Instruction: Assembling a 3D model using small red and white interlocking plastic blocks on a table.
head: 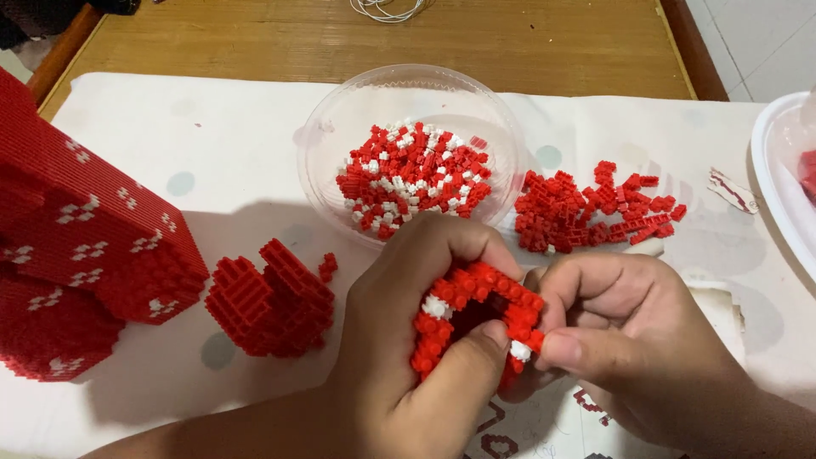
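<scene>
Two hands on one brick piece [476,319] at 6 o'clock | left hand [408,340] fingers curled tight around it | right hand [629,331] fingers pinched shut on its right edge (red with white studs) | bowl [340,127] of loose bricks at 12 | brick pile [595,208] at 2 | big red block [76,238] at 9 | small red block [268,297] just left, on the surface [212,127]

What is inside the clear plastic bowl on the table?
The clear plastic bowl holds a heap of small red and white building bricks. The bricks on top cover the lower ones, and the left hand hides the near rim.
</scene>
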